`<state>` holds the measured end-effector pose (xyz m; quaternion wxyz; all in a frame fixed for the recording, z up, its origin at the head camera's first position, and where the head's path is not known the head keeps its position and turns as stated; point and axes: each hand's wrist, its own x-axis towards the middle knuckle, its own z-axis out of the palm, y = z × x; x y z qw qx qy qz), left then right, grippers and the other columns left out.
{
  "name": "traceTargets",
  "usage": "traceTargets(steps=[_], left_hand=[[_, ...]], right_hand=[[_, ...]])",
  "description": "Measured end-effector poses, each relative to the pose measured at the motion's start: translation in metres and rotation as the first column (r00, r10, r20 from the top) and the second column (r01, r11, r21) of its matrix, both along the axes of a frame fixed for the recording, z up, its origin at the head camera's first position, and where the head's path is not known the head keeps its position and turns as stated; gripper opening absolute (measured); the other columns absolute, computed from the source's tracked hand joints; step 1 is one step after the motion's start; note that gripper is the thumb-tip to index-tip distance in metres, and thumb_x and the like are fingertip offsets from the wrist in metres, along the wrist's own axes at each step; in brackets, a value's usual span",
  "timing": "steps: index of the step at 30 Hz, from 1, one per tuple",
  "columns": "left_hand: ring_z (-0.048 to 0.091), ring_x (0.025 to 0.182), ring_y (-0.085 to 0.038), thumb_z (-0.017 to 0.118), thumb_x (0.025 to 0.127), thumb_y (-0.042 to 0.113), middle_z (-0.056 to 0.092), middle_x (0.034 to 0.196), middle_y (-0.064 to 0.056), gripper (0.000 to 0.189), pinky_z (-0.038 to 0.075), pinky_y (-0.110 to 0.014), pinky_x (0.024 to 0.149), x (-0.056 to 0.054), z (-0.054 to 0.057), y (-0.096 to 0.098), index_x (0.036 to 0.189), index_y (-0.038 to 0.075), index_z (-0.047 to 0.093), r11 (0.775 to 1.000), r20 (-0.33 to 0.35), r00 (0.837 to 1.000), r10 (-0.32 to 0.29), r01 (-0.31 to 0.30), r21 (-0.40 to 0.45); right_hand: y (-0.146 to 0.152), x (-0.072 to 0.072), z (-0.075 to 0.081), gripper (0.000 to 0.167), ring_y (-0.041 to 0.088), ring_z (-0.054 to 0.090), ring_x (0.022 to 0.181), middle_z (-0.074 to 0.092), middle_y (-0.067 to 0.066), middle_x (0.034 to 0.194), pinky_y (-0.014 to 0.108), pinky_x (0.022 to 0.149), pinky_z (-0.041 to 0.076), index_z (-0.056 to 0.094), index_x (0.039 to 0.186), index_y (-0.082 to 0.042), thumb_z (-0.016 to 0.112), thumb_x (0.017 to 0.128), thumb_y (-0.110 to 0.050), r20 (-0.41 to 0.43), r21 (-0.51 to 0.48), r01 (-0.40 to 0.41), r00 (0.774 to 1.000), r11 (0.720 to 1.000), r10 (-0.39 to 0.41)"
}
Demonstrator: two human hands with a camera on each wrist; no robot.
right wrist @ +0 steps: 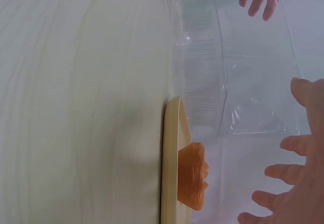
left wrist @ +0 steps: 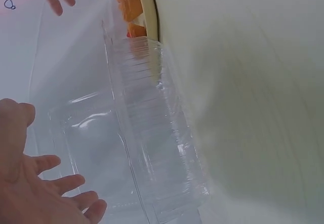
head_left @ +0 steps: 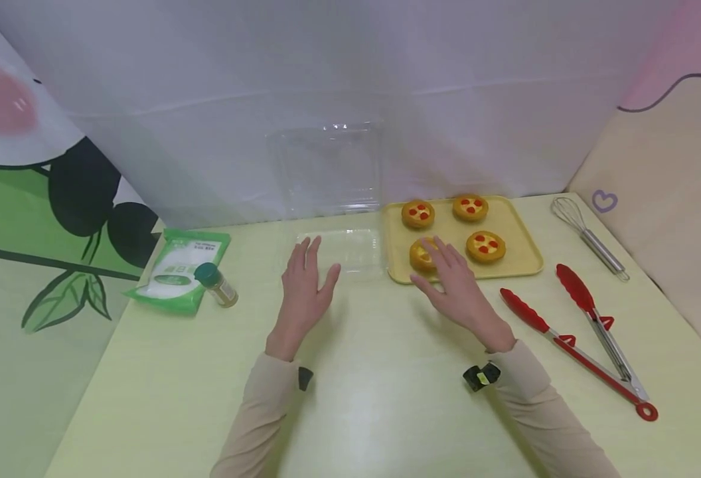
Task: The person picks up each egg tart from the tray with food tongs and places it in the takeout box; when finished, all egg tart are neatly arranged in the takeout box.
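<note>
Left hand (head_left: 304, 292), right hand (head_left: 461, 295): fingers extended; right part-hides tart (head_left: 419, 256); tongs (head_left: 595, 372) near tray (head_left: 518, 236).

Clamshell box (head_left: 334, 207), centre of head frame: thin clear plastic, glossy, bright glints; ribbed sides in wrist views. Tray (head_left: 522, 257), right of centre: smooth, plastic-looking, soft sheen. Tart (right wrist: 191, 176), bottom centre of right-wrist frame: rough rim. Tongs (head_left: 601, 373), lower right: shiny metal, red parts plastic-looking. Whisk (head_left: 603, 251), far right: polished metal. Bag (head_left: 174, 271), left: glossy film. Tabletop (head_left: 350, 398): smooth, faint wood grain. Backdrop (head_left: 338, 53), top: matt creased cloth.
</note>
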<state>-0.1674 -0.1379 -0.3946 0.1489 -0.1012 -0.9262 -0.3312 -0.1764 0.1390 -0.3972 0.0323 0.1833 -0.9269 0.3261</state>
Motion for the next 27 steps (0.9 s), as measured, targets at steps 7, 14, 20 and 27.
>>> traceTargets(steps=[7,14,20,27], left_hand=[[0.022,0.144,-0.038,0.049,0.102,0.030,0.025,0.155,-0.022,0.060,0.022,-0.064,0.114,0.000,0.003,-0.004,0.150,0.001,0.028,0.990,0.014,1.000,-0.025,0.023,0.142],[0.026,0.144,-0.033,0.049,0.103,0.026,0.031,0.153,-0.020,0.055,0.026,-0.051,0.119,-0.003,0.004,-0.008,0.148,-0.001,0.031,0.960,0.020,0.999,-0.037,0.030,0.278],[0.032,0.142,-0.032,0.046,0.104,0.023,0.036,0.151,-0.018,0.050,0.035,-0.049,0.115,-0.001,0.015,-0.015,0.147,0.000,0.035,0.888,0.086,0.996,-0.012,-0.029,0.459],[0.035,0.141,-0.032,0.042,0.105,0.016,0.039,0.149,-0.022,0.045,0.034,-0.045,0.117,0.007,0.038,-0.020,0.144,-0.005,0.036,0.820,0.148,0.989,0.027,-0.107,0.562]], right_hand=[[0.011,0.002,0.001,0.069,0.040,0.012,0.147,0.017,0.019,0.160,0.064,0.119,0.014,0.023,0.155,-0.009,0.052,0.100,-0.041,0.034,-0.086,0.004,0.999,0.996,-0.001],[0.021,0.004,-0.002,0.068,0.039,0.017,0.147,0.020,0.017,0.160,0.063,0.118,0.017,0.024,0.154,-0.008,0.052,0.100,-0.039,0.041,-0.133,0.002,0.999,0.991,0.003],[0.029,0.005,0.002,0.068,0.039,0.019,0.146,0.022,0.017,0.160,0.062,0.118,0.018,0.022,0.155,-0.009,0.052,0.101,-0.037,0.041,-0.145,0.015,0.999,0.989,-0.009],[0.038,0.009,0.008,0.068,0.039,0.019,0.146,0.022,0.015,0.160,0.064,0.117,0.020,0.019,0.156,-0.012,0.052,0.101,-0.033,0.084,-0.171,0.042,0.996,0.984,-0.028]])
